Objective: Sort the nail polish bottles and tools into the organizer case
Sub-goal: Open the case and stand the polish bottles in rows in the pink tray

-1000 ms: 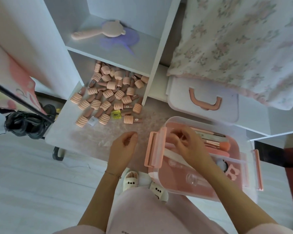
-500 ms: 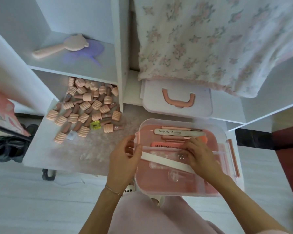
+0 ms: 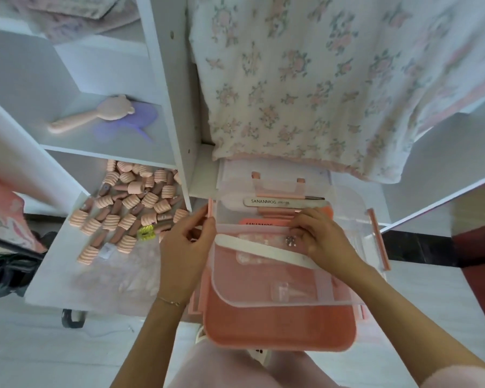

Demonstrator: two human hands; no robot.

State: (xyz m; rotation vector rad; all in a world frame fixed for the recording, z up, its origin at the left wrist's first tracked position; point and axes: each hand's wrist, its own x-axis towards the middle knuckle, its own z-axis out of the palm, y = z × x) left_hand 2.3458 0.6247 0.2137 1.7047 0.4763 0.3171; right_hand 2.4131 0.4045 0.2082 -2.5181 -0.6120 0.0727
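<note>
In the foreground, a pink organizer case (image 3: 280, 329) sits at the person's knees, with a clear inner tray (image 3: 269, 275) seated in it and tilted slightly. The left hand (image 3: 184, 247) holds the tray's left rim, thumb and fingers curled round the edge near a pink latch. The right hand (image 3: 317, 236) lies inside the tray, fingers bent down onto the tools; whether they pinch one or only press cannot be told. A long white nail file (image 3: 263, 252) lies slantwise across the tray between the two hands. Just beyond it lie a pink block (image 3: 259, 222), a grey file printed SANANMOG (image 3: 280, 202) and slim pink-handled tools, side by side.

The step appears to be settling the tools in the tray. It would go best with the left hand keeping the tray steady and level while the right lays each tool flat and parallel, so nothing stands proud of the rim.

Farther off to the left, well apart from the case, a heap of nail polish bottles (image 3: 129, 208) with ribbed peach caps lies unsorted on a white shelf (image 3: 67, 287). Above that, a pink hairbrush (image 3: 93, 114) rests on a higher shelf. A floral cloth (image 3: 305, 79) hangs behind the case.
</note>
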